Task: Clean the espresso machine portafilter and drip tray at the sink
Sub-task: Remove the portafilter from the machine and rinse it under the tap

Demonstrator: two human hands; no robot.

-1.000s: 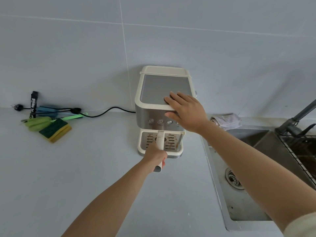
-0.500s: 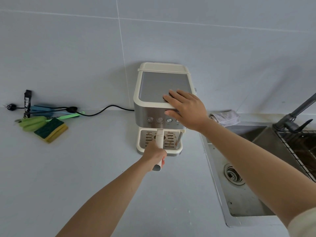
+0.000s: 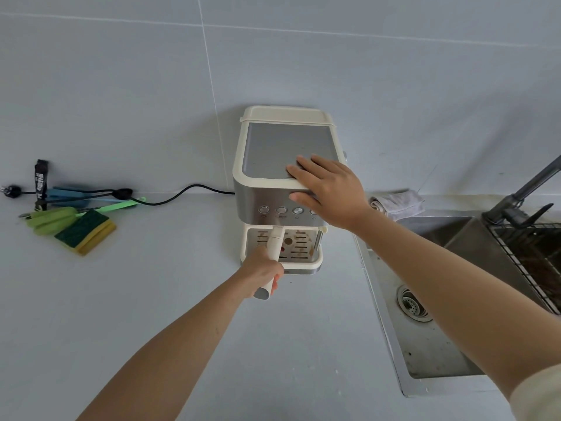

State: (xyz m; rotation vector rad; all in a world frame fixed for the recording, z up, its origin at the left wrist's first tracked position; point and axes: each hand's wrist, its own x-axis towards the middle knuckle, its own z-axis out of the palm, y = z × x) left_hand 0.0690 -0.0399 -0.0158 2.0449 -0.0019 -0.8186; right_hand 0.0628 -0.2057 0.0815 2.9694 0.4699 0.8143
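Observation:
A cream and steel espresso machine [image 3: 273,147] stands against the tiled wall. My left hand [image 3: 262,273] is wrapped around the cream portafilter handle [image 3: 274,243], which sticks out from under the machine and leans slightly left. The portafilter's basket end is hidden under the machine's front. Below it sits the cream drip tray [image 3: 306,262] with a slotted steel grate bearing brown stains. My right hand [image 3: 329,192] lies flat on the machine's top front right corner, fingers spread, thumb over the front edge.
A steel sink [image 3: 425,354] with a drain lies at the right, with a grey faucet [image 3: 528,186], a wire rack [image 3: 534,256] and a folded cloth [image 3: 397,203] behind it. At the left lie a green-yellow sponge [image 3: 86,232], brushes and the machine's black cord [image 3: 182,192].
The portafilter handle has swung a little to the left in my left hand, baring more of the drip tray grate. My right hand stays pressed on the machine's top.

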